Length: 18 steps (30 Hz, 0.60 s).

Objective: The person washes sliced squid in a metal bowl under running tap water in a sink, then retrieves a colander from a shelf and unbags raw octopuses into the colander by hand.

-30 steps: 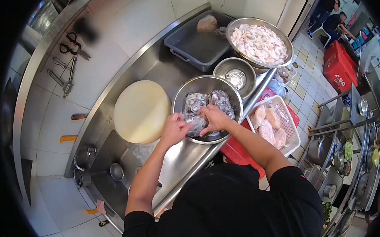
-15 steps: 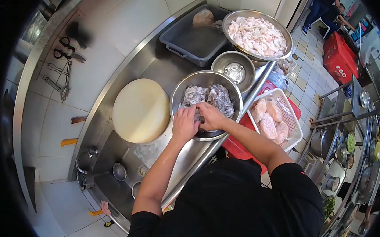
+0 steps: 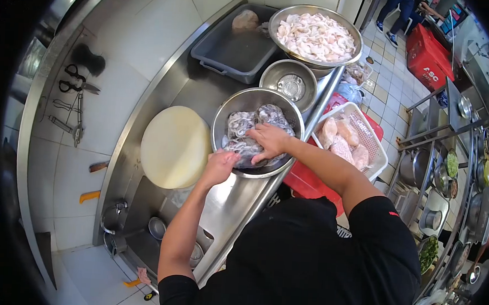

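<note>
A steel bowl holds several greyish, glistening lumps of seafood that look like squid or octopus. One lump at the near side has a shiny, film-like surface. My right hand reaches into the bowl, fingers spread and resting on that near lump. At the bowl's left rim is my left hand, its fingers closed beside the same lump; what they pinch is hidden. A round cream cutting board lies just left of the bowl.
Behind stand a smaller steel bowl, a grey tub and a large bowl of pale cut strips. A white basket with pinkish meat pieces sits at right. The sink is at lower left. Another person's legs show far back.
My hands were together over the near lump. Now they are apart: the left has moved left and down to the rim, the right lies spread on the lump. The view has shifted slightly.
</note>
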Tool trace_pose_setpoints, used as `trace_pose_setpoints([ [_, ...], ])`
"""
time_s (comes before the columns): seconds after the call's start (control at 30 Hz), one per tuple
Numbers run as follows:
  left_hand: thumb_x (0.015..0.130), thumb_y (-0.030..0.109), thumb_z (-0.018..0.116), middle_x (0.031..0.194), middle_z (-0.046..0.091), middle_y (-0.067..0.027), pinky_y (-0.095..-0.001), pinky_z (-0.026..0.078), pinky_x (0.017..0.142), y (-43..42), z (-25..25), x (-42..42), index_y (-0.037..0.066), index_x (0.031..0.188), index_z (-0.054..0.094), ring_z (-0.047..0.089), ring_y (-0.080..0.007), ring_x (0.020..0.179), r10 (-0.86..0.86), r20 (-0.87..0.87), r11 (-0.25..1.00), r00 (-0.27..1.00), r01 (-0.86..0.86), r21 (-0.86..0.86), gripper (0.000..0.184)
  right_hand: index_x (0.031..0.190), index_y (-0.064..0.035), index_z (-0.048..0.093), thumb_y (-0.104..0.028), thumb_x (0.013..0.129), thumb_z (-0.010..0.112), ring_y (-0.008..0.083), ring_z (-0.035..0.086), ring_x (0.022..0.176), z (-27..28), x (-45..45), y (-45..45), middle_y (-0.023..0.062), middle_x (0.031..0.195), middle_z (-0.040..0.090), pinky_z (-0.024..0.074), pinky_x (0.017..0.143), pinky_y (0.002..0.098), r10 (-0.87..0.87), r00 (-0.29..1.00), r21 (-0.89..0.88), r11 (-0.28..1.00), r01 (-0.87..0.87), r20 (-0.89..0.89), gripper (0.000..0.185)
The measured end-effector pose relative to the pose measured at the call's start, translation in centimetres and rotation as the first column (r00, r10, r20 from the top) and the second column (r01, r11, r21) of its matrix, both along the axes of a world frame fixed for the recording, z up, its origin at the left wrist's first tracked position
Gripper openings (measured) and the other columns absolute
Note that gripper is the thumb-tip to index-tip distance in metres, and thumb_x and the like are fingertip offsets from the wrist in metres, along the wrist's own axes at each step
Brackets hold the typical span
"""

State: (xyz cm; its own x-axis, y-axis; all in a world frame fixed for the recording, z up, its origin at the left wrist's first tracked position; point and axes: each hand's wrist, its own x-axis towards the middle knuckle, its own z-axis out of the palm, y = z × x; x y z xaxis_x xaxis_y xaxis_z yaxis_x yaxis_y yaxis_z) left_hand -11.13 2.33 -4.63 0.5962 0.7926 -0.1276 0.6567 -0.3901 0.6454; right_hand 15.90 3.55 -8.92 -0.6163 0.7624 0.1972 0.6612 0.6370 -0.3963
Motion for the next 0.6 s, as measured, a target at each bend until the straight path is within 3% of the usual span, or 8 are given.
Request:
trace_pose_setpoints([
  [0.13,0.102,0.028,0.060,0.087,0.068,-0.0045,-0.0381,0.046,0.075,0.4,-0.3,-0.5,0.004,0.086,0.069,0.058,-0.0231,0.079,0.151,0.400,0.987,0.904,-0.161,-0.009,0.031,0.124,-0.0041,0.052,-0.068,0.072,0.078,0.0315,0.060,0.091,0.7,-0.7,-0.2,0.0145,0.095,0.059,0.0468,0.086,0.0415,-0.161,0.949,-0.274,0.958,0.084,-0.270,0.086],
  [0.17,0.102,0.026,0.061,0.088,0.067,-0.0034,-0.0365,0.046,0.075,0.5,-0.4,-0.6,0.003,0.088,0.069,0.058,-0.0200,0.080,0.266,0.484,0.961,0.834,-0.188,-0.204,0.028,0.116,-0.0065,0.055,-0.050,0.081,0.082,0.0214,0.057,0.080,0.5,-0.8,-0.2,0.0063,0.084,0.057,0.0463,0.073,0.0346,-0.241,0.894,-0.374,0.923,0.091,-0.378,0.062],
  [0.23,0.101,0.021,0.063,0.090,0.067,-0.0011,-0.0334,0.047,0.074,1.1,-0.4,-0.8,0.001,0.092,0.068,0.059,-0.0137,0.083,0.514,0.554,0.809,0.655,-0.157,-0.566,0.022,0.104,-0.0059,0.058,-0.047,0.084,0.081,0.0169,0.055,0.072,-1.7,-1.3,0.9,0.0031,0.077,0.058,0.0451,0.067,0.0318,-0.467,0.678,-0.568,0.818,0.088,-0.568,0.051],
  [0.33,0.094,0.009,0.071,0.098,0.069,-0.0035,-0.0291,0.049,0.081,1.1,1.0,0.0,0.000,0.101,0.065,0.062,-0.0099,0.088,0.529,0.552,0.784,0.644,-0.121,-0.609,0.013,0.079,-0.0081,0.058,-0.040,0.093,0.075,0.0097,0.044,0.065,-2.6,-2.5,1.7,-0.0031,0.067,0.052,0.0381,0.060,0.0273,-0.616,0.360,-0.609,0.779,0.149,-0.701,0.039],
  [0.4,0.086,0.011,0.080,0.102,0.069,-0.0057,-0.0294,0.050,0.084,1.2,2.1,0.6,-0.001,0.104,0.064,0.064,-0.0127,0.088,0.495,0.537,0.790,0.683,-0.095,-0.606,0.026,0.077,-0.0078,0.058,-0.042,0.094,0.073,0.0117,0.045,0.065,-3.9,-3.7,2.5,-0.0017,0.068,0.053,0.0402,0.061,0.0300,-0.712,0.095,-0.709,0.702,0.067,-0.696,0.041],
  [0.53,0.069,0.012,0.093,0.094,0.068,-0.0021,-0.0307,0.051,0.089,1.1,0.9,0.8,0.001,0.103,0.066,0.063,-0.0160,0.090,0.312,0.427,0.896,0.849,-0.115,-0.428,0.044,0.106,0.0028,0.071,-0.045,0.098,0.066,0.0214,0.062,0.083,-3.1,-0.9,3.3,0.0095,0.091,0.072,0.0481,0.079,0.0357,-0.919,0.301,-0.874,0.353,0.334,-0.256,0.049],
  [0.57,0.064,0.023,0.096,0.088,0.065,-0.0041,-0.0341,0.052,0.084,0.8,0.3,0.9,0.000,0.103,0.069,0.064,-0.0210,0.085,0.166,0.316,0.986,0.934,-0.153,-0.065,0.053,0.107,0.0034,0.071,-0.043,0.098,0.066,0.0222,0.063,0.086,-2.7,-1.0,3.6,0.0104,0.095,0.072,0.0485,0.081,0.0361,-0.942,0.177,-0.902,0.326,0.283,-0.286,0.048],
  [0.6,0.064,0.027,0.096,0.088,0.064,-0.0055,-0.0352,0.052,0.082,0.3,0.5,1.4,0.000,0.102,0.070,0.064,-0.0221,0.084,0.190,0.274,0.981,0.943,-0.194,-0.010,0.053,0.109,0.0041,0.071,-0.041,0.097,0.066,0.0230,0.063,0.089,-2.7,-1.3,4.0,0.0114,0.099,0.072,0.0489,0.083,0.0365,-0.952,0.049,-0.926,0.304,0.226,-0.301,0.047],
])
